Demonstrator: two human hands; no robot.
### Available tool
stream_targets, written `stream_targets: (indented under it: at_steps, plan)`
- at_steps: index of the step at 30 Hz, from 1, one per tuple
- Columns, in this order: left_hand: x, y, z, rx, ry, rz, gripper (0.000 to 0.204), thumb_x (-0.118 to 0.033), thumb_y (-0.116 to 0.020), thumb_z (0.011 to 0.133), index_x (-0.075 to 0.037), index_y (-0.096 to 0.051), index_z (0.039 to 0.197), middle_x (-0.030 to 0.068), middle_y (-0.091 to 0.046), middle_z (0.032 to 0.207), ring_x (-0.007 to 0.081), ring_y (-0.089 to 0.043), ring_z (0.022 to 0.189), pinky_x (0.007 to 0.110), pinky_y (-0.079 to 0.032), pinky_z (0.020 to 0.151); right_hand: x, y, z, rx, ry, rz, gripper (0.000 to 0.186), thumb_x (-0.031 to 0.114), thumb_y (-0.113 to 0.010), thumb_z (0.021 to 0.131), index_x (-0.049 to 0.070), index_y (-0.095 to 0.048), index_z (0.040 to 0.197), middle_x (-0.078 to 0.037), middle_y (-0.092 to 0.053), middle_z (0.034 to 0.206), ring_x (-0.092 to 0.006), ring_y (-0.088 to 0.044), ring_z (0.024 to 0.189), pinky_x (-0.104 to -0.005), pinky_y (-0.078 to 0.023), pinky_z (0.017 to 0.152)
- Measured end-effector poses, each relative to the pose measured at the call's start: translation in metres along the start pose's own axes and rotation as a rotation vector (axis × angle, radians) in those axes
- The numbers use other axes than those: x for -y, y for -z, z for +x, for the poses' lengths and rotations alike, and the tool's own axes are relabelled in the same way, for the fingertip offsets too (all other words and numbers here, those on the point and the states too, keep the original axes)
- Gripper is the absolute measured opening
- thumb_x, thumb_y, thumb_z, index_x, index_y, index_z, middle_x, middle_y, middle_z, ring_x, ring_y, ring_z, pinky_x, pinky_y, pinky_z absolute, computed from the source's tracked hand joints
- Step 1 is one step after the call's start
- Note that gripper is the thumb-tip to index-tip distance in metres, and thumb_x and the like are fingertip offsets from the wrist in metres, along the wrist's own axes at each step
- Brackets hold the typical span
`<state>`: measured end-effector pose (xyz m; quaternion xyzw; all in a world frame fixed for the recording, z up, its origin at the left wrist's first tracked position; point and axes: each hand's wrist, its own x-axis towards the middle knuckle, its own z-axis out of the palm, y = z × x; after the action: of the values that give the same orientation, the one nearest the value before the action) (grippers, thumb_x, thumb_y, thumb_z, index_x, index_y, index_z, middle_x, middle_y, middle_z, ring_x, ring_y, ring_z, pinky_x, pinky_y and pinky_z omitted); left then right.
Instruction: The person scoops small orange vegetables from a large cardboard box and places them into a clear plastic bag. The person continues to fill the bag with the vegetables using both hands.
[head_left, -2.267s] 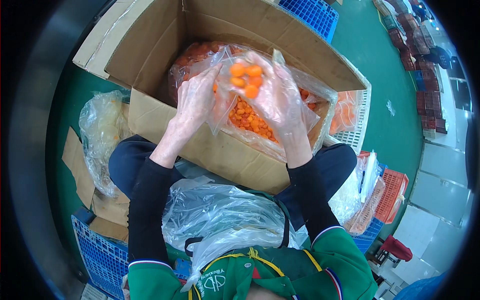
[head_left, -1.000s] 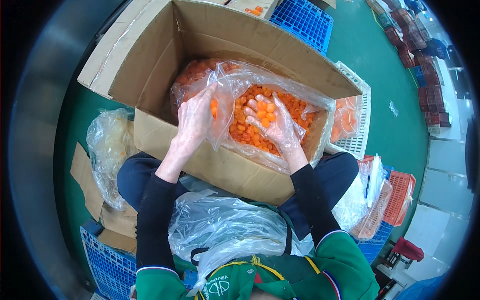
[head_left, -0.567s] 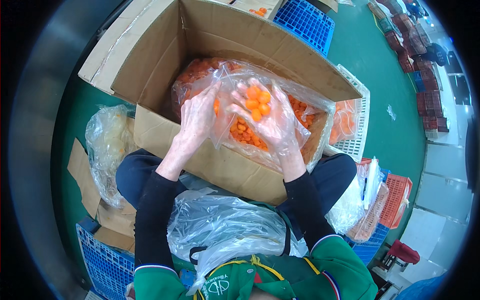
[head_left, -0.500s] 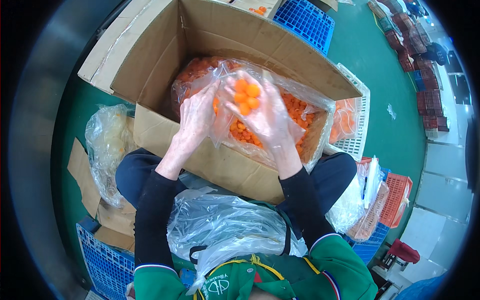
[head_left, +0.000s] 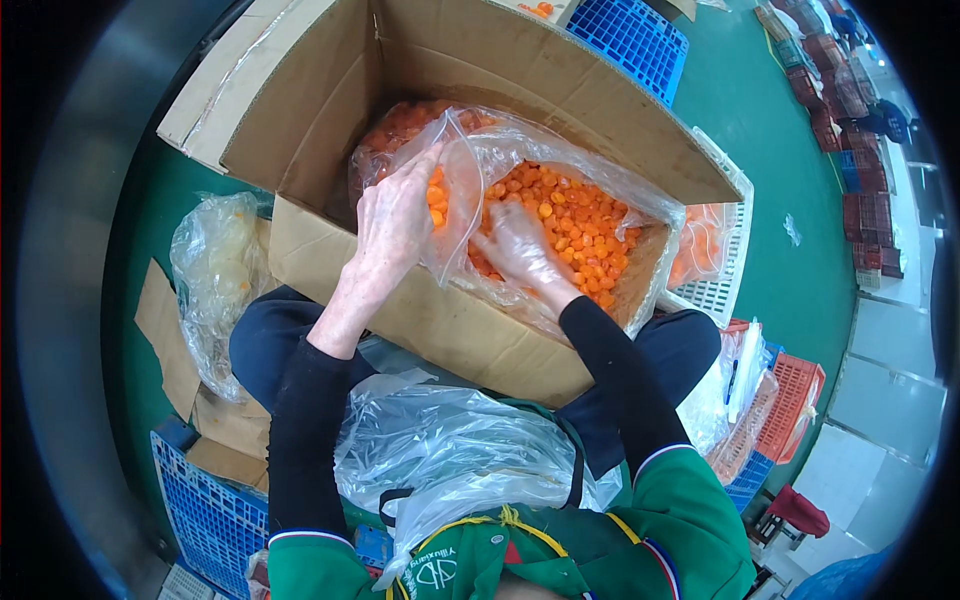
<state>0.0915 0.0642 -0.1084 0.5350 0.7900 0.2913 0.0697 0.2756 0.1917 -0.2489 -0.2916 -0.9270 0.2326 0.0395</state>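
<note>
My left hand (head_left: 393, 215) pinches the upper edge of a small clear plastic bag (head_left: 445, 245) with orange pieces (head_left: 436, 200) inside. My right hand (head_left: 522, 250), in thin clear plastic, is back-up among the loose orange fruit pieces (head_left: 575, 205) beside that bag; its fingers are blurred and partly hidden, so what they hold is unclear. The pieces fill a large plastic liner (head_left: 610, 170) inside an open cardboard box (head_left: 430, 340), which sits in front of me between my legs.
A crumpled bag (head_left: 210, 280) and torn cardboard (head_left: 165, 350) lie at left. A blue crate (head_left: 625, 40) stands behind the box. White (head_left: 715, 285) and red (head_left: 790, 395) crates are at right. A person (head_left: 890, 120) is among far stacked crates (head_left: 865, 215).
My right hand has turned over from palm up with several orange pieces and moved down into the loose pieces. My left hand still grips the small bag, now slightly higher.
</note>
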Motion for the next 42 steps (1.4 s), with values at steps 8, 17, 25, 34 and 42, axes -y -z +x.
stream_targets:
  at_steps: [8,17,25,34,42]
  plan:
    - [-0.001,-0.006,0.003,0.009,-0.016,-0.001,0.059,0.008,-0.057,0.073,-0.007,-0.061,0.130,0.0119,-0.065,0.128,0.0354,-0.069,0.095,0.044,-0.057,0.082,-0.022,0.004,-0.027,0.225,0.177,0.001,0.039,0.037,-0.060,0.094,-0.002,-0.062,0.100,-0.022,-0.065,0.096,-0.0383,-0.064,0.081,-0.0489,-0.052,0.072]
    - [0.002,-0.011,0.000,0.009,-0.037,0.017,0.065,0.008,-0.059,0.070,-0.009,-0.059,0.133,0.0117,-0.066,0.126,0.0351,-0.069,0.093,0.043,-0.057,0.082,-0.040,0.050,-0.037,0.233,-0.814,1.742,0.065,0.048,-0.054,0.101,0.008,-0.031,0.147,-0.027,-0.060,0.126,-0.0329,-0.066,0.098,-0.0451,-0.059,0.079]
    - [0.000,-0.007,0.000,0.045,-0.013,0.016,0.066,0.008,-0.059,0.070,-0.010,-0.059,0.134,0.0119,-0.065,0.127,0.0348,-0.069,0.096,0.045,-0.057,0.083,-0.010,0.067,-0.040,0.128,-0.724,2.325,0.050,0.034,-0.059,0.100,0.011,-0.045,0.142,-0.030,-0.049,0.141,-0.0516,-0.051,0.126,-0.0622,-0.047,0.101]
    - [-0.004,-0.003,-0.001,0.030,-0.030,-0.006,0.055,0.004,-0.052,0.078,-0.007,-0.061,0.132,0.0200,-0.067,0.118,0.0380,-0.068,0.098,0.046,-0.056,0.081,0.011,0.077,-0.042,0.071,-0.575,2.113,0.048,0.023,-0.053,0.103,0.014,-0.044,0.149,-0.027,-0.044,0.145,-0.0471,-0.049,0.129,-0.0539,-0.049,0.104]
    - [-0.006,-0.003,0.000,0.050,-0.002,0.001,0.055,0.002,-0.053,0.080,-0.009,-0.060,0.133,0.0197,-0.068,0.117,0.0374,-0.068,0.098,0.046,-0.056,0.082,0.033,0.098,-0.029,0.119,-0.499,2.379,0.048,0.035,-0.050,0.104,0.002,-0.049,0.140,-0.023,-0.054,0.137,-0.0438,-0.055,0.124,-0.0540,-0.049,0.104]
